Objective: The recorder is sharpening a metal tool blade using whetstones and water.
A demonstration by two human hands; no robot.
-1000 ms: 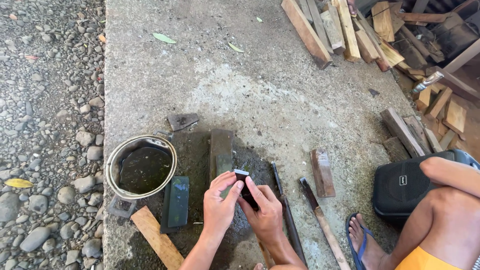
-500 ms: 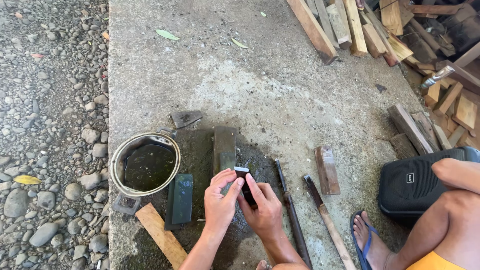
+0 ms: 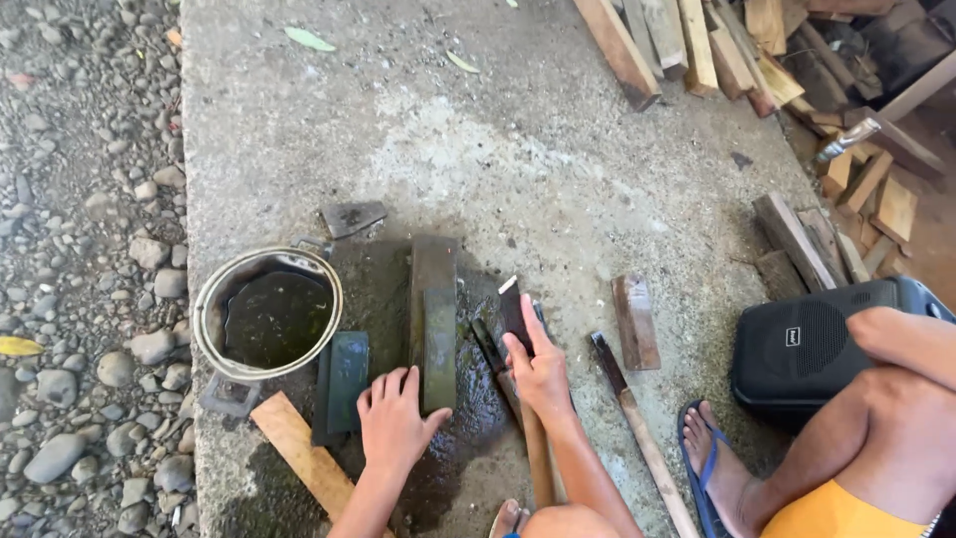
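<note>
Blade (image 3: pixel 515 315), dark and flat, lies on the wet concrete slab (image 3: pixel 558 169) under my right hand (image 3: pixel 539 369), fingers seemingly pressing rather than clenched; left hand (image 3: pixel 396 423) rests open beside the sharpening stone (image 3: pixel 435 334), so I judge a slip across slick concrete could cut fingertips.

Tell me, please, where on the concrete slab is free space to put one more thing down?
Bare concrete lies beyond the sharpening stone, up to the wood pile. Crowded: between the water pot and the right hand, where the left hand rests.
</note>
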